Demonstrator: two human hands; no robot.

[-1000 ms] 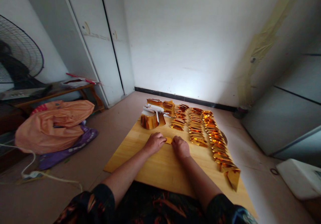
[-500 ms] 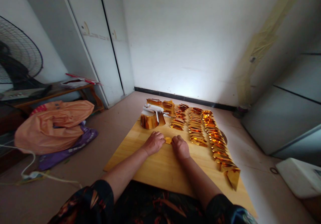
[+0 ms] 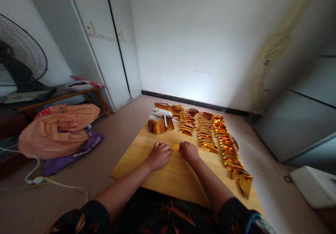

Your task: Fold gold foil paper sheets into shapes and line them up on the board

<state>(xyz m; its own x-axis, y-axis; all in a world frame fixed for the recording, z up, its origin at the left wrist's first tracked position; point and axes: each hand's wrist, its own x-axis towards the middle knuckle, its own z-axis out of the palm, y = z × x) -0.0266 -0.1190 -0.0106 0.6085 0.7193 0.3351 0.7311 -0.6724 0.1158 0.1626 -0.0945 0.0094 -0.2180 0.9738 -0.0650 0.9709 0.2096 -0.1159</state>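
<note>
A small gold foil paper piece lies on the wooden board between my two hands. My left hand presses its left side with curled fingers. My right hand holds its right side, fingers closed over the edge. Most of the piece is hidden under my fingers. Beyond my hands, rows of folded gold foil pieces run along the board toward its right front corner.
A stack of gold foil sheets with white strips sits at the board's far left. An orange bag lies on the floor at left, beside a low wooden table and a fan. A white box stands at right.
My hands have shifted slightly on the foil piece, and the left hand has slid a little toward me. The view has moved a bit.
</note>
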